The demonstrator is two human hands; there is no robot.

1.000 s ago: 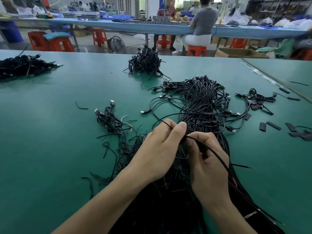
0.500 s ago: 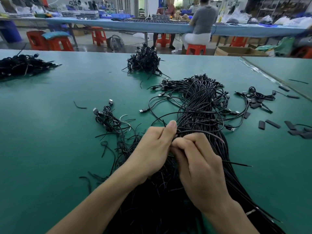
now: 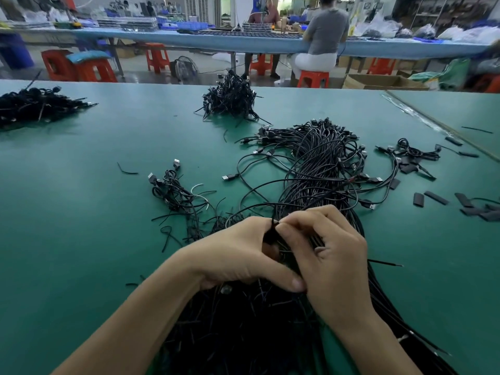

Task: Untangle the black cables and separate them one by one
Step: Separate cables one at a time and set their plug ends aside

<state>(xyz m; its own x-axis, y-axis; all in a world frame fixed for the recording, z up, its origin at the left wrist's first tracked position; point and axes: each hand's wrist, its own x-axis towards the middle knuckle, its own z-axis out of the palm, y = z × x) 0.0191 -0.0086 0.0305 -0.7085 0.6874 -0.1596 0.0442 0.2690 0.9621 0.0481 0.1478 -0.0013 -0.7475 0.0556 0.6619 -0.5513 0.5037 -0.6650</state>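
Note:
A big tangle of black USB cables lies on the green table, running from the middle towards me, its near end a dark mass under my forearms. My left hand and my right hand meet over the tangle. Both pinch a thin black cable between fingertips where the hands touch. My right fingers are curled down into the strands. What the palms cover is hidden.
A small knot of cables lies left of the hands. Bundled cable piles sit at the far middle and far left. Short black sleeve pieces and a small cable bundle lie at right. A person sits at another bench behind.
My hands have drawn together and moved lower onto the tangle. The cable that ran out over my right wrist a second ago is no longer held out there.

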